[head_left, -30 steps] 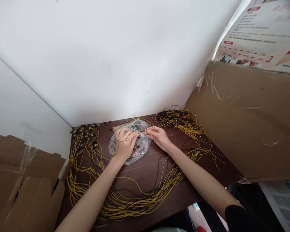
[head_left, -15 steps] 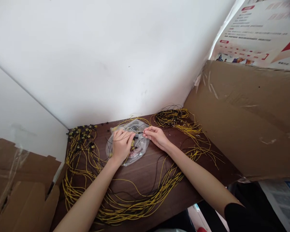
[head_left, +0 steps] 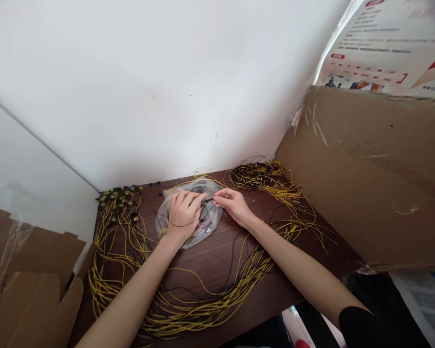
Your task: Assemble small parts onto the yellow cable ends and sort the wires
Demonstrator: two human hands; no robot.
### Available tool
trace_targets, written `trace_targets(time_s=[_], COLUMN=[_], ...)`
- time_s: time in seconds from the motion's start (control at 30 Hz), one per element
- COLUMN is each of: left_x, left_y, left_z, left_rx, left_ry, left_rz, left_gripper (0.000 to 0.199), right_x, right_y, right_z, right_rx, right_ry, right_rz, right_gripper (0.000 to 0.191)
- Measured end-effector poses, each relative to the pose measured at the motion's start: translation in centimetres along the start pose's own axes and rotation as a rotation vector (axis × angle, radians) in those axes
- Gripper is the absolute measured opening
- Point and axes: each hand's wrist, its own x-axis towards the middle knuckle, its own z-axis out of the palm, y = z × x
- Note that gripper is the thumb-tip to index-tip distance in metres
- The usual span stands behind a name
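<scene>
At far left, brown cardboard (head_left: 32,299) stands against the counter (head_left: 203,261). Beside it, in the back left corner, lies a cluster of small black-and-yellow connectors (head_left: 125,195). From these a loose bundle of thin yellow and black wires (head_left: 188,319) sweeps toward the near edge, passes beneath the left forearm (head_left: 141,285) and curves up to the right.

The left forearm reaches in from the lower left. The left hand (head_left: 184,212) hangs over a crumpled clear plastic bag (head_left: 212,223), back upward, fingers bent, thumb drawn in close to the forefinger; a thin black wire crosses its back. Whether it grips anything I cannot tell, since the fingers hide that spot.

Just right of its fingertips, above the bag, is a short, slim black piece (head_left: 209,199), tilted slightly upward to the right. The right hand (head_left: 215,196) has thumb and forefinger closed on the right end of this piece. The right forearm (head_left: 293,256) slants in from the lower right, out of a black sleeve (head_left: 366,324).

Behind the right hand, a coiled heap of black and yellow wires (head_left: 257,174) lies near a cardboard panel (head_left: 366,179).
</scene>
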Motion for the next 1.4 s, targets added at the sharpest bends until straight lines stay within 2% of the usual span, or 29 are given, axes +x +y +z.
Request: trace_targets(time_s=[0.13, 0.37, 0.67, 0.9, 1.07, 1.17, 1.3, 1.4], left_x=[0.1, 0.2, 0.4, 0.1, 0.0, 0.0, 0.2, 1.0], left_y=[-0.1, -0.1, 0.5, 0.6, 1.2, 1.4, 1.6, 1.8], left_z=[0.2, 0.1, -0.6, -0.4, -0.4, -0.5, -0.9, -1.8], left_rx=[0.011, -0.031, -0.084, -0.104, -0.14, -0.125, -0.074, -0.059], left_ry=[0.012, -0.001, -0.031, -0.043, -0.055, -0.033, 0.004, 0.043], left_rz=[0.049, 0.078, 0.058, 0.018, 0.02, 0.02, 0.012, 0.042], left_gripper=[0.023, 0.023, 0.016, 0.018, 0.019, 0.019, 0.019, 0.016], right_x=[0.0, -0.1, -0.5, -0.9, -1.1, -1.2, -1.3, -1.4], right_y=[0.0, 0.1, 0.1, 0.0, -0.9, -1.9, -3.2, -4.2], right_z=[0.0, -0.2, 0.0, 0.2, -0.1, -0.3, -0.6, -1.0], right_rx=[-0.01, -0.03, -0.125, -0.167, -0.082, 0.063, 0.219, 0.288], right_ry=[0.01, 0.003, -0.035, 0.003, 0.101, 0.076, -0.079, -0.142], right_rz=[0.004, 0.005, -0.038, -0.087, -0.151, -0.076, 0.12, 0.135], right_gripper=[0.021, 0.025, 0.025, 0.023, 0.02, 0.018, 0.015, 0.013])
